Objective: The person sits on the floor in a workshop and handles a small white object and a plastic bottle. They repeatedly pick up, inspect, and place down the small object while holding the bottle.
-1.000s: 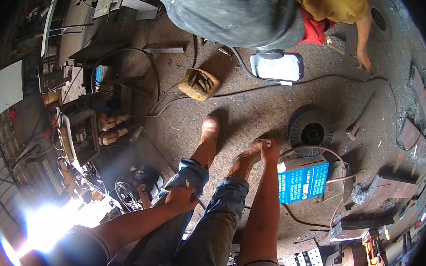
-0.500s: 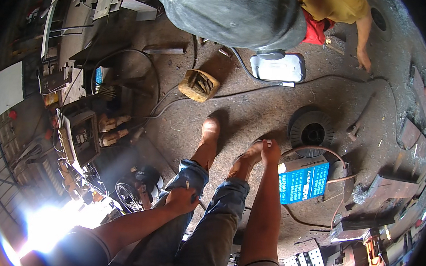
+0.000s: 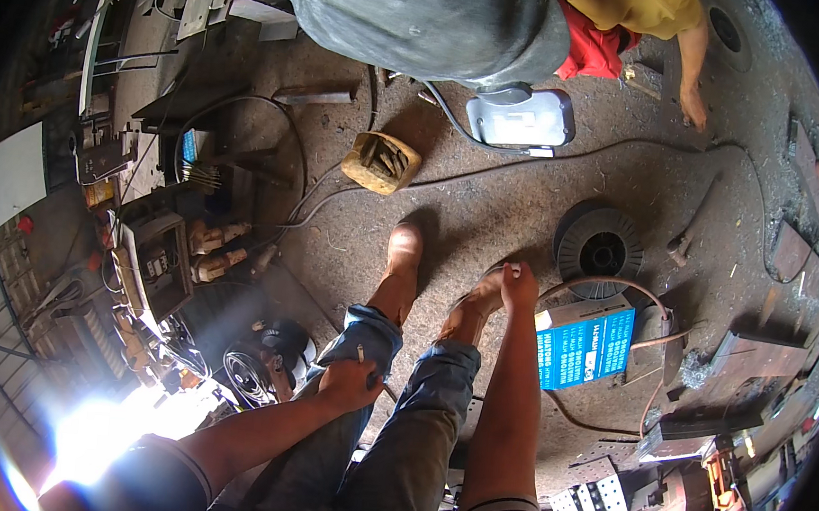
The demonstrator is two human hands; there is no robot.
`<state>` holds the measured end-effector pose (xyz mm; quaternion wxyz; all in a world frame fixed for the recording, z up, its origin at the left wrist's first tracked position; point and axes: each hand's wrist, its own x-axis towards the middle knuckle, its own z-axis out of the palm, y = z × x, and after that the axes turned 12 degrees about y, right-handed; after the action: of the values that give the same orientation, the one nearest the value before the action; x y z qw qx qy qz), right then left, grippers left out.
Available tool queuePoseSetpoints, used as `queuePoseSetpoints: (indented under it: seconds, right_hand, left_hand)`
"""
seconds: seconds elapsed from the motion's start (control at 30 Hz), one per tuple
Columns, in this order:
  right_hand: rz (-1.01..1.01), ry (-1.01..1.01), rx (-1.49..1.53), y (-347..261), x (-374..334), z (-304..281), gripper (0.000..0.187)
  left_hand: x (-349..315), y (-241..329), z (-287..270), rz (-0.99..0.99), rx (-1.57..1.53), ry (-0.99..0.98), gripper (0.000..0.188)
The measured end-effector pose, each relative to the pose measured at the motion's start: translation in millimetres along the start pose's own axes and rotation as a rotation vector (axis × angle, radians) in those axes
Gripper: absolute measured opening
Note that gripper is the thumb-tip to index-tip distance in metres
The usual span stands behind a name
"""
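I am sitting with my legs stretched over a dirt floor, in rolled-up jeans (image 3: 417,417) and barefoot. My left hand (image 3: 348,384) rests curled on my left knee, and a small white stick (image 3: 360,353) pokes up from its fingers. My right arm runs straight down along my right shin. My right hand (image 3: 519,284) lies on the toes of my right foot (image 3: 475,303) with its fingertips touching them and nothing in it. My left foot (image 3: 403,247) rests flat on the floor beside it.
Another person in a grey cap (image 3: 426,19) and yellow shirt crouches at the top, one hand (image 3: 695,109) on the floor. Around my feet lie a grey-white box (image 3: 519,121), a wooden box of rods (image 3: 381,163), a wire spool (image 3: 600,250), a blue carton (image 3: 581,348), a grinder (image 3: 254,373) and cables.
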<state>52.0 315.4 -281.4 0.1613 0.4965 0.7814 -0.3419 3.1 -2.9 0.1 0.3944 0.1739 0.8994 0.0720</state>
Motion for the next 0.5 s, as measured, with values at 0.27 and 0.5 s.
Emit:
queuePoseSetpoints:
  seconds: [0.27, 0.5]
  right_hand:
    - [-0.048, 0.018, 0.071, 7, -5, -7, 0.043]
    - [-0.104, 0.087, 0.024, 11, -8, 3, 0.042]
  left_hand:
    - [1, 2, 1, 0.009, 0.009, -0.005, 0.027]
    - [0, 3, 2, -0.017, 0.013, -0.039, 0.028]
